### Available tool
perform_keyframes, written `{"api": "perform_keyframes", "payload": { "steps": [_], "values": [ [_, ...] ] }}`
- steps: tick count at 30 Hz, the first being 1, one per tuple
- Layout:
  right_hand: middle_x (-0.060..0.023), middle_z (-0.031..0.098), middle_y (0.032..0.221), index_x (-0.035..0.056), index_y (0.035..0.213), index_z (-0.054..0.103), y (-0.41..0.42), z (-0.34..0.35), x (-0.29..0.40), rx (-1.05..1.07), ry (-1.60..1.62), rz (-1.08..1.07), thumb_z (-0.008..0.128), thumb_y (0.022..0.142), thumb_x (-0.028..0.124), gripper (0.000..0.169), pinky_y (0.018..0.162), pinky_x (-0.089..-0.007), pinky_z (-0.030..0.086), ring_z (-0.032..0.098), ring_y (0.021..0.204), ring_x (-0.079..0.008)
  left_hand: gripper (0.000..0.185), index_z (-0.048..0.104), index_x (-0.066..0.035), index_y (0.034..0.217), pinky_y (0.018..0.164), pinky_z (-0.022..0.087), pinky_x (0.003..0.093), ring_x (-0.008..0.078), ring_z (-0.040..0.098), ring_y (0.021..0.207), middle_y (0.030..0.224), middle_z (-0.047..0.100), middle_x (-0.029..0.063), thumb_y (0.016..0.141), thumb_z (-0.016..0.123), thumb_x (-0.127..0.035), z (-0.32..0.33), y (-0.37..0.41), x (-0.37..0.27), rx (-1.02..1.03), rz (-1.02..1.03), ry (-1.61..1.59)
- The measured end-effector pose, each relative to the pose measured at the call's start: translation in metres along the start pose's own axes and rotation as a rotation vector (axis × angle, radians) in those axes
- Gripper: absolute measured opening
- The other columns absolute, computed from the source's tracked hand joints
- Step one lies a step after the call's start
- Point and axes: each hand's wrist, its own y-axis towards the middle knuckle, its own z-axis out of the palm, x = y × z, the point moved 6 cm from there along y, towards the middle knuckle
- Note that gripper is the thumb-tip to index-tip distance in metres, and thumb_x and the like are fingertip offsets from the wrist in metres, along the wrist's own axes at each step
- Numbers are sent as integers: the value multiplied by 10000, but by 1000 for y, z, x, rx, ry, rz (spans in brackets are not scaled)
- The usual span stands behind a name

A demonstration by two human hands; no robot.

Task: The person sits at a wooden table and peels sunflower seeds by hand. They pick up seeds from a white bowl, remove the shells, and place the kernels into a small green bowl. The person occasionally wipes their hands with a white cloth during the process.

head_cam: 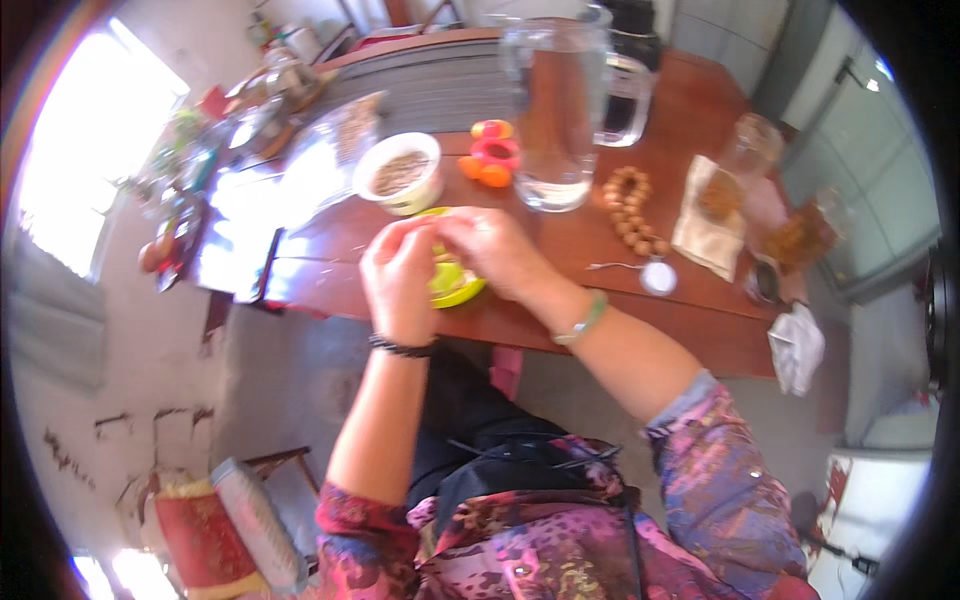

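Above a yellow-green dish [454, 294] near the table's front edge, my left hand [399, 266] and my right hand [495, 246] meet at the fingertips. The fingers are pinched, and blur hides whether anything small is between them. Pale bits lie in the dish, partly covered by my hands. Just behind my left hand stands a white tub [420, 196] with small greyish-brown pieces in it, perhaps seeds. A dark beaded bracelet [403, 347] circles my left wrist, a green bangle [585, 321] my right.
Behind the dish stand a large clear pitcher [556, 169] and orange-and-red plastic rings [495, 154]. A string of wooden beads [628, 214], a round white disc [658, 277], a folded cloth [705, 225] and jars [802, 232] lie rightward. A clear plastic bag [330, 161] sits at left.
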Motion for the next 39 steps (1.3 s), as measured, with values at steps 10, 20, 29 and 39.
{"api": "perform_keyframes", "payload": {
  "steps": [10,20,29,39],
  "values": [
    [48,416,591,53,789,563,-3,10,-5,216,428,273,509,908,248,235,381,-187,214,318,446,-30,52,537,-19,845,440,247,176,28,352,497,608,455,-31,803,506,-11,1,4,1,181,-64,-176],
    [47,407,596,58,814,552,-6,17,-3,252,188,247,458,933,293,279,398,-182,236,339,470,-33,55,526,-50,768,402,234,168,19,352,449,596,522,12,764,503,1,-8,14,1,213,-177,-114],
    [31,493,642,41,888,567,-2,6,-11,150,160,309,455,934,275,263,414,-171,272,382,483,-30,35,540,-40,855,467,327,164,45,456,529,680,570,27,822,547,-50,-9,12,6,252,-182,-32],
    [8,582,747,10,970,608,-2,10,-2,148,125,217,503,921,242,260,549,-153,389,487,622,-40,49,572,-41,824,523,397,175,64,515,564,709,593,18,813,610,-70,-18,15,8,384,-211,39]
  ]
}}
